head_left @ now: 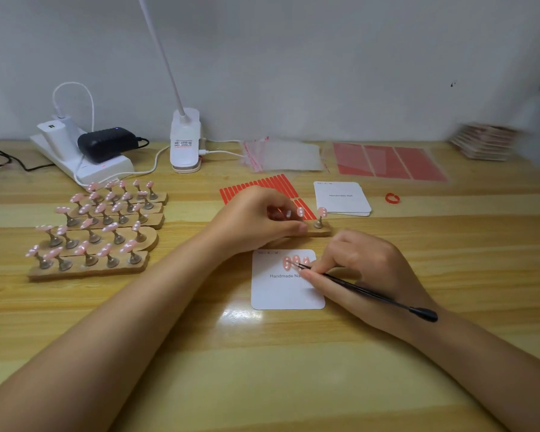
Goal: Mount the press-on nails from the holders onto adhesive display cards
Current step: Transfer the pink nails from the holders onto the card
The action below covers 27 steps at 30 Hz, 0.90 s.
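While holders [94, 232] crowd left, spare cards [342, 199] lie behind.

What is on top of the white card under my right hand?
Pink press-on nails lie on the white card, a black tool tip on them. The right hand covers its right edge.

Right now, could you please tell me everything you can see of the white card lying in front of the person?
The white card is a rounded-corner rectangle, seemingly glossy paper, lying flat on the wooden table just nearer than the wooden holder that the left hand grips. It reads "Handmade Na…", the rest hidden. Pink nails sit near its upper right, where the right hand rests, holding a thin black tool whose tip meets them.
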Motion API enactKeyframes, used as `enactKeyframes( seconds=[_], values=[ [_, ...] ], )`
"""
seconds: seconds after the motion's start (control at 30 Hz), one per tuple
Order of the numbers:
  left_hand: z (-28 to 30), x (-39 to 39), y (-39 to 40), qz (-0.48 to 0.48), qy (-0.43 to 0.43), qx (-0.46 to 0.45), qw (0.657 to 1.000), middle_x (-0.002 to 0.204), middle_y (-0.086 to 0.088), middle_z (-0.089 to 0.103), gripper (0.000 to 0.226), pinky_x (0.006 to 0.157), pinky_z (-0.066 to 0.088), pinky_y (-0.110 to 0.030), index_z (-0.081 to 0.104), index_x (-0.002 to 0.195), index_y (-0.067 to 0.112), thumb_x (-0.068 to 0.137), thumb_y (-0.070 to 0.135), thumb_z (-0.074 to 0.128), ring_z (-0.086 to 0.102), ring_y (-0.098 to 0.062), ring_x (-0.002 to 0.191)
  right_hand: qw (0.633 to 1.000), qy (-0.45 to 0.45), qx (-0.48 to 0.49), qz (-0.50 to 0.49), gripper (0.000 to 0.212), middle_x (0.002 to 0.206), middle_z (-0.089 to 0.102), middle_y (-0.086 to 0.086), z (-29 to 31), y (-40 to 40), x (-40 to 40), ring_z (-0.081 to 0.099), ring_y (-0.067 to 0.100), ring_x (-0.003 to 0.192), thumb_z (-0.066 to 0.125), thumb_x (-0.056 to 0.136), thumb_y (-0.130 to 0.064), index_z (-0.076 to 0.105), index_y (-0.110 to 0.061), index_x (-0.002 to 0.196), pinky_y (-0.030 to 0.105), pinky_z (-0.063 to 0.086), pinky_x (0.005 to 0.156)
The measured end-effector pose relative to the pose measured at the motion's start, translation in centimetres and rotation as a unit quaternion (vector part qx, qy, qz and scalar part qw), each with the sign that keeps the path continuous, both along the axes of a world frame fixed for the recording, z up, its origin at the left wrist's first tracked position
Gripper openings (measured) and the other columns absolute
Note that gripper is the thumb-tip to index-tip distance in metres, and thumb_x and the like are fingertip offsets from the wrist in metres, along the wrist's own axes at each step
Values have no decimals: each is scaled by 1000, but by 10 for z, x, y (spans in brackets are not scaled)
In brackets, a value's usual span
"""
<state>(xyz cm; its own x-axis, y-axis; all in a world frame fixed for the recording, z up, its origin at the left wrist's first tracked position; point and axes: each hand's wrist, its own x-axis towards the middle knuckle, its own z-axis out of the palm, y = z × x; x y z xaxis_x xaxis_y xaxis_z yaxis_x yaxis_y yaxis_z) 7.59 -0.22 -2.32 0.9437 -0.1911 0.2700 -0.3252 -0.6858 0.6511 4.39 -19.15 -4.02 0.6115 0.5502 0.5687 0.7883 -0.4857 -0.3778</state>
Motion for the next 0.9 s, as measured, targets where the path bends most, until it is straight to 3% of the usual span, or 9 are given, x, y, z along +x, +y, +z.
enactKeyframes(
  seconds=[0.2, 0.3, 0.5, 0.7, 0.9],
  values=[
    [-6, 0, -2, -5, 8, -61, 998, 63, 5, 56, 7, 54, 35, -9, 68, 75, 16, 77, 17, 75, 47, 0, 59, 998, -3, 61, 15, 23, 66, 59, -5, -2, -1, 2, 57, 13, 60, 66, 82, -31, 66, -15, 66, 29, 45, 55],
    [-7, 0, -2, -14, 12, -65, 998, 64, 5, 57, 9, 55, 34, -9, 66, 74, 16, 77, 16, 74, 47, 1, 57, 991, 18, 131, -31, 20, 65, 63, -2, 1, 1, 3, 59, 13, 62, 72, 77, -25, 66, -11, 64, 16, 44, 63],
    [-9, 2, -1, -19, 14, -76, 997, 67, 5, 60, 10, 57, 36, -14, 67, 73, 13, 77, 18, 74, 48, 1, 59, 962, 96, 239, -94, 24, 68, 64, -15, 10, 5, 7, 59, -9, 70, 76, 74, -13, 58, -23, 62, 1, 37, 65],
    [-10, 1, 0, -21, 16, -82, 996, 64, 11, 57, 11, 56, 35, -11, 65, 71, 16, 77, 17, 74, 47, 4, 57, 969, 52, 219, -98, 15, 69, 63, -5, 15, 8, 26, 58, 6, 72, 73, 77, -15, 63, -11, 66, 5, 39, 66],
    [-9, 1, 0, -18, 23, -91, 995, 66, 12, 57, 9, 56, 35, -8, 66, 73, 15, 77, 15, 74, 48, 7, 58, 974, -5, 199, -110, 18, 68, 64, 3, 6, 3, 31, 56, 13, 69, 70, 76, -21, 67, -5, 67, 19, 42, 65]
  ],
)
